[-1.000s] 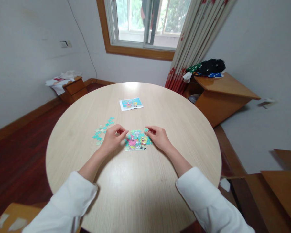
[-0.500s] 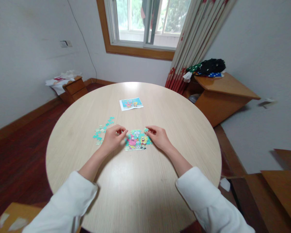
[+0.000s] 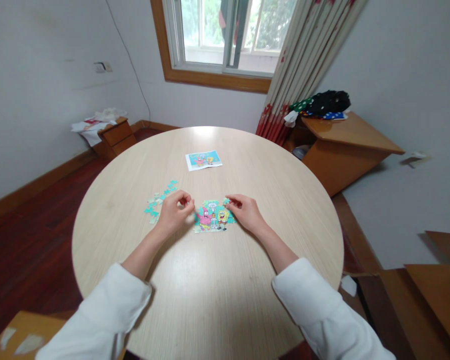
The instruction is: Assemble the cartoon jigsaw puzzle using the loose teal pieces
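A partly assembled jigsaw puzzle [image 3: 212, 219] with cartoon figures, one pink and one yellow, lies flat on the round table [image 3: 210, 290]. At its upper right corner my right hand [image 3: 243, 209] pinches a small green puzzle piece [image 3: 226, 201] between thumb and fingers. My left hand [image 3: 175, 210] is closed in a pinch just left of the puzzle; whatever its fingertips hold, if anything, is too small to make out. Loose turquoise and pale puzzle pieces [image 3: 156, 201] are scattered to the left of that hand, partly hidden behind it.
A printed picture card [image 3: 203, 160] with the same figures lies farther back on the table. Beyond the table's right edge stands a wooden cabinet [image 3: 352, 135] with cloths [image 3: 328, 103] on top. A small drawer unit [image 3: 116, 136] with papers is at the back left.
My left hand has drawn slightly left, away from the puzzle's edge, and its fingers have curled in. My right hand stays at the upper right corner.
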{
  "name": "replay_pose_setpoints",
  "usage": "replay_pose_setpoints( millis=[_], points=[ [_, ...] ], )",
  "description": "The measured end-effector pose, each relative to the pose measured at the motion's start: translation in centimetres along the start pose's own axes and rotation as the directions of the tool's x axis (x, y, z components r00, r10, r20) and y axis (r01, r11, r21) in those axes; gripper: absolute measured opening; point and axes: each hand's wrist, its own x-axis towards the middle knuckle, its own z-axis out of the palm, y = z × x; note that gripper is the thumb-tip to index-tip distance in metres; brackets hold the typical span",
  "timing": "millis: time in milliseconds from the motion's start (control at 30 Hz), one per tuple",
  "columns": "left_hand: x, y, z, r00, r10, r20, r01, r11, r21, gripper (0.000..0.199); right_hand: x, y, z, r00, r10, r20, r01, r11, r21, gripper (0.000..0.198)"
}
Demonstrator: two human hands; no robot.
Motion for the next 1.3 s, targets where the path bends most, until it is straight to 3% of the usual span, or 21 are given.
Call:
replay_pose_setpoints(
  millis=[433,667,900,1300],
  points=[
    [0.2,-0.57,0.09,0.998,0.023,-0.061,-0.025,0.999,-0.043,0.009,0.08,-0.07,0.07,1.0,0.013,0.012,-0.013,1.0,-0.024,0.024],
    [0.39,-0.33,-0.43,0.988,0.022,-0.155,-0.032,0.997,-0.065,0.013,0.07,0.04,0.06,1.0,-0.008,0.012,0.008,1.0,-0.016,0.023],
    [0.69,-0.74,-0.54,0.968,-0.04,-0.249,-0.014,0.977,-0.211,0.019,0.06,0.23,0.01,1.0,-0.006,0.015,0.006,1.0,-0.007,0.024],
    [0.6,-0.11,-0.63,0.974,-0.123,-0.193,0.076,0.969,-0.234,0.023,0.03,0.2,-0.01,1.0,-0.018,0.011,0.018,1.0,-0.002,0.024]
  ],
)
